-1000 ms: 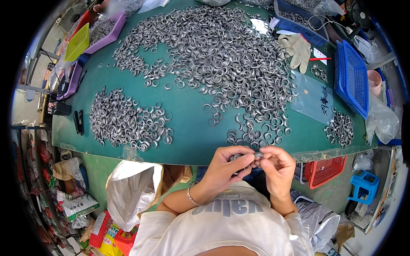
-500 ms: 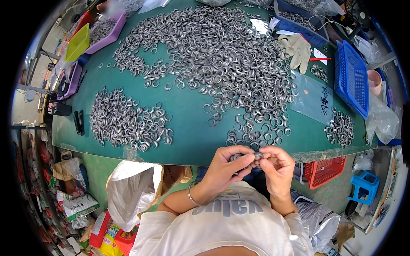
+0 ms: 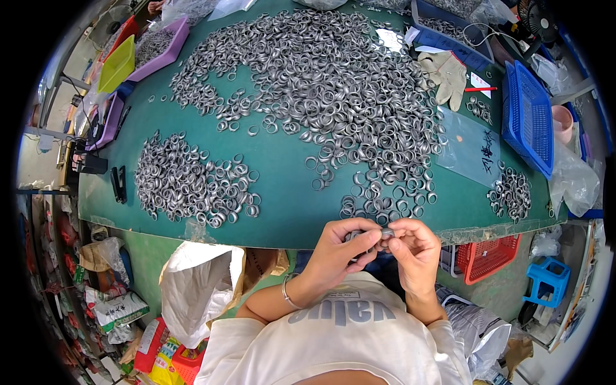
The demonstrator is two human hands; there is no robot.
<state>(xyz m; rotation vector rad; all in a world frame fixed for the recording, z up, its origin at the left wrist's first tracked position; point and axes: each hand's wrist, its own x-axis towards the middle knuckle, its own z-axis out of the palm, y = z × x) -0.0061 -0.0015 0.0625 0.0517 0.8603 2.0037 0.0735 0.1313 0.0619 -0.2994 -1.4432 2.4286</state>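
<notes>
Green matting covers the workbench (image 3: 289, 199), seen from above the seated person. Across its far half spreads a broad heap of metal rings (image 3: 333, 83); a second, smaller pile (image 3: 186, 183) lies toward the person's left, and a little cluster of rings (image 3: 511, 192) sits near the right edge. Just past the bench's near edge, the left hand (image 3: 340, 247) and the right hand (image 3: 414, 247) meet fingertip to fingertip, both curled narrow, pinching a single ring (image 3: 384, 236) between them; the ring is held in the air just off the bench, directly below the nearest loose rings of the big heap. How many rings the left hand cups cannot be told. A bracelet (image 3: 287, 292) circles the left wrist. At the far right stand a blue basket (image 3: 529, 119) and, beside it, a pale work glove (image 3: 446, 76) and a clear plastic sheet (image 3: 471, 147). Purple trays (image 3: 160, 48) and a yellow-green tray (image 3: 117, 64) line the far left corner. Under the bench are a white sack (image 3: 199, 289), a red crate (image 3: 487, 256) and a blue stool (image 3: 545, 282).
</notes>
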